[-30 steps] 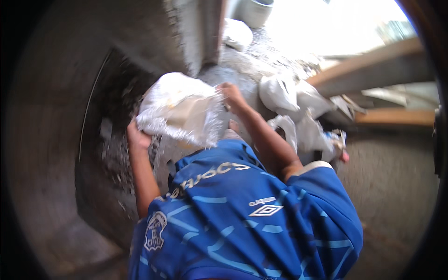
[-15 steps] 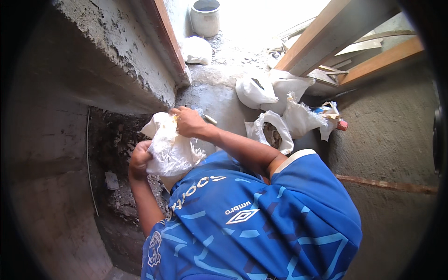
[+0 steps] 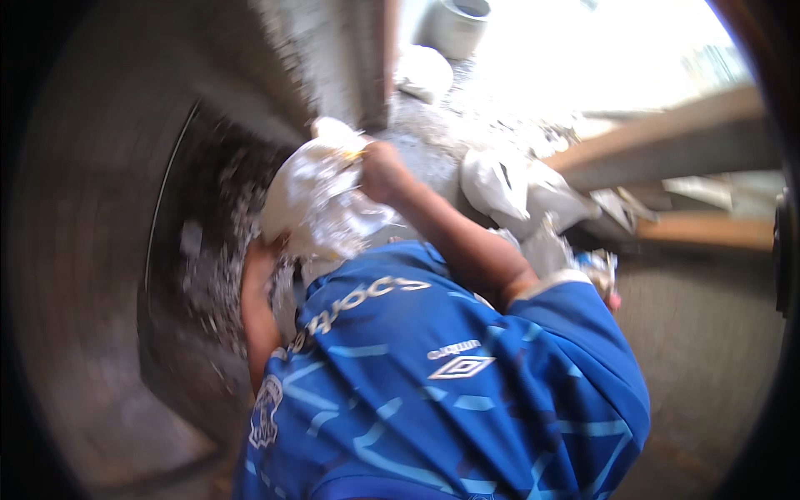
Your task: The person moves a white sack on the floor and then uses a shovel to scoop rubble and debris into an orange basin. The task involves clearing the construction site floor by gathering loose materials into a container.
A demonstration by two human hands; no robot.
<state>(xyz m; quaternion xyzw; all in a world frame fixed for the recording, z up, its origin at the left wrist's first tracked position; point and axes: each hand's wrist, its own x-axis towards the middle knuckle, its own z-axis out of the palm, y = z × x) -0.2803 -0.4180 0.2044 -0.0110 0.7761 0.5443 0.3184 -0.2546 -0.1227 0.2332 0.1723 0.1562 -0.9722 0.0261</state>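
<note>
The sack (image 3: pixel 304 196) has the left hand (image 3: pixel 263 252) at its near-left edge and the right hand (image 3: pixel 385 173) at its right edge. Rubble (image 3: pixel 218 258) lies left of the sack; bags (image 3: pixel 493 183) lie to its right, timber beams (image 3: pixel 667 137) farther right. Beyond the sack, rightward, are a bundle (image 3: pixel 423 73) and, farther, a bucket (image 3: pixel 457 32).

The blue shirt (image 3: pixel 417 375) bears paler streaks (image 3: pixel 474 403), a white diamond (image 3: pixel 462 367) and pale lettering (image 3: pixel 360 297).

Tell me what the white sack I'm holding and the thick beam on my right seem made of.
The white sack looks like woven plastic, slightly shiny, judging by its stringy, frayed edge. The thick beam is probably matte wood: its tan face suggests timber, but blur hides grain.
</note>
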